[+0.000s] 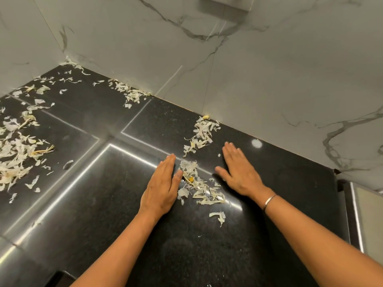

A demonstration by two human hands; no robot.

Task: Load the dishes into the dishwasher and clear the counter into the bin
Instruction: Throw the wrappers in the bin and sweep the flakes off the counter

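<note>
Two bare forearms are reaching in from the near edge, converging over the black counter. A thin bracelet is sitting on the right wrist.

Left hand: lying palm down on the counter, fingers straight and closed together, gripping nothing. Its thumb edge is touching the peel scraps.

Right hand: also lying flat, palm down, fingers straight and slightly fanned, thumb pointing toward the scraps, holding nothing. A narrow strip of bare stone is showing between the thumb and the heap.

The scraps are lying between the two hands, trailing back toward the wrists.

Handling, judged: the pieces are looking thin, dry and papery, so very light, limp and apt to flutter or slide on the polished stone. Pinching single flakes is looking pointless. Better to be closing both hand edges inward, bunching the heap, then scooping it between cupped palms.

Outward: a second streak of scraps is running beyond the fingertips toward the marble wall. More flakes are lying further off along the wall foot. A larger spread is waiting well out past the left hand.
</note>
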